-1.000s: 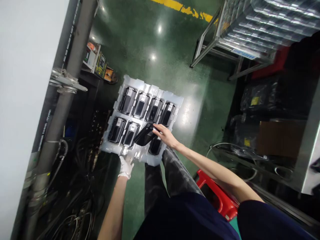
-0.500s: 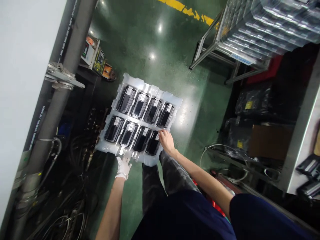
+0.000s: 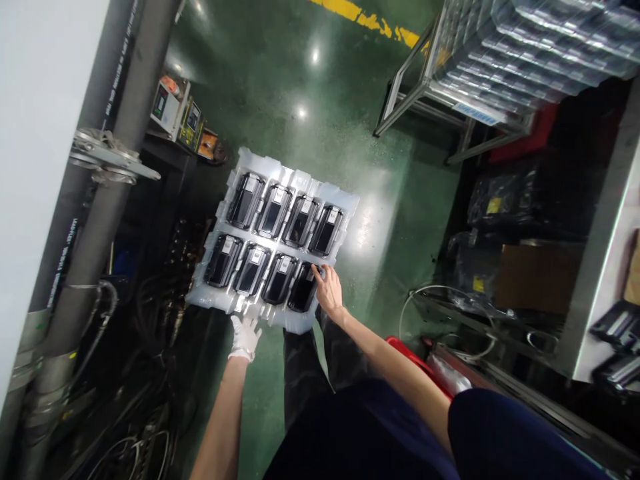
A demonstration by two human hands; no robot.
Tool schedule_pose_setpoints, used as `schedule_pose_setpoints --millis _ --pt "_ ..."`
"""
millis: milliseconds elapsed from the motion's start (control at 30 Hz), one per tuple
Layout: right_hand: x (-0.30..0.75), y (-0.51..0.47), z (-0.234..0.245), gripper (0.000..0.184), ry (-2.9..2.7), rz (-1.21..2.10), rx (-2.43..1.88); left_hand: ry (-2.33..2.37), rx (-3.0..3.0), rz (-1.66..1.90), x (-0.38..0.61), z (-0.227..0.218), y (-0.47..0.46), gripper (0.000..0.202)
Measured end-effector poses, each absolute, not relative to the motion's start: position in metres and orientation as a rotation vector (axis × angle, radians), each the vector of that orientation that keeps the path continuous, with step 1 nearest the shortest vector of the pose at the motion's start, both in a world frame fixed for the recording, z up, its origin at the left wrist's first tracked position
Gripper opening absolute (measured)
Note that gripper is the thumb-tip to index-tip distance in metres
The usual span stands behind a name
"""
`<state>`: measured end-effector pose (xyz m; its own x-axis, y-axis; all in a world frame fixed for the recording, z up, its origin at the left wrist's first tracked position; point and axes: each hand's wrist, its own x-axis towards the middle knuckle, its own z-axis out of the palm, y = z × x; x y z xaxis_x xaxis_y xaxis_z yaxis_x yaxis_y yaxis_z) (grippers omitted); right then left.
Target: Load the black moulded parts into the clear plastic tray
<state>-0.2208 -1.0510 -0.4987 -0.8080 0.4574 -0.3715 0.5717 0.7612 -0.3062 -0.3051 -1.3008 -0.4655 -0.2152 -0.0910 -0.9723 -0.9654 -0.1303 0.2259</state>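
Observation:
A white vacuum-formed plastic tray [image 3: 280,167] lies over my knees, holding black rectangular devices with white labels in two rows of four. My right hand [image 3: 329,291] is bare, its fingertips touching the right edge of the near-row end device [image 3: 303,287], which lies flat in its slot. My left hand [image 3: 245,338] wears a white glove and grips the tray's near rim. The far-row devices [image 3: 293,220] sit apart from both hands.
A thick grey pipe [image 3: 95,227] and a white wall [image 3: 40,167] run along the left. Cables lie low on the left. A metal rack of stacked clear trays [image 3: 515,53] stands at the top right. A red stool [image 3: 410,357] sits beside my right arm.
The black device that was tilted under my right hand now lies flat in its slot. My right hand has moved toward me, onto that device's edge. The view has shifted slightly.

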Motion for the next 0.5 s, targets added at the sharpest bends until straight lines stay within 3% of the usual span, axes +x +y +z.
schedule_pose_setpoints --millis 233,500 --pt "-0.254 -1.04 -0.468 0.023 2.571 -0.781 0.652 1.348 -1.304 1.456 -0.306 -0.449 -1.285 0.075" --pt "-0.239 -1.004 -0.415 0.024 2.181 -0.952 0.558 1.378 -1.261 1.431 -0.302 -0.453 -1.285 0.072"
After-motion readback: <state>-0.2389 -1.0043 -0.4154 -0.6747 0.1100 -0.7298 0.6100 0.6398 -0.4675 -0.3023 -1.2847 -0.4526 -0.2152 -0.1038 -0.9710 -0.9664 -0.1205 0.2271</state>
